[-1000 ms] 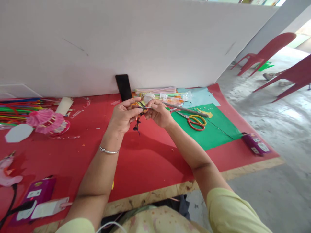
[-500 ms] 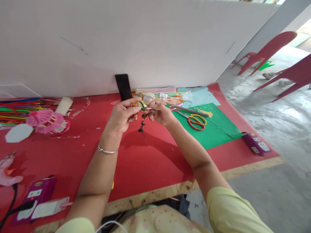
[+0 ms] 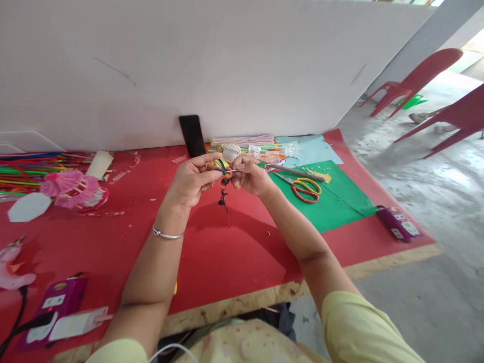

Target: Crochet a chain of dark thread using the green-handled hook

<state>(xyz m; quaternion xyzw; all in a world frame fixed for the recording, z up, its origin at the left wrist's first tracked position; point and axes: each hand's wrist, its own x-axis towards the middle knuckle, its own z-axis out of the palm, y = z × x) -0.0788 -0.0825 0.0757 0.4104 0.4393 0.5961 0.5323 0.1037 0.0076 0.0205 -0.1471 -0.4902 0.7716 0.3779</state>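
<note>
Barely moved since a moment ago: left hand (image 3: pixel 191 179) and right hand (image 3: pixel 251 176) still pinching the little twisted wire piece (image 3: pixel 224 189), fingers shut tight, dangling steady above the tabletop (image 3: pixel 234 247).

A craft workshop: scissors (image 3: pixel 306 190), coloured straws (image 3: pixel 22 171), paper sheets (image 3: pixel 333 201).

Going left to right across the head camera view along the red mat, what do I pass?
Pink paper fans → left hand → small twisted craft piece pinched between both hands → right hand → scissors on the green sheet → purple box.
</note>
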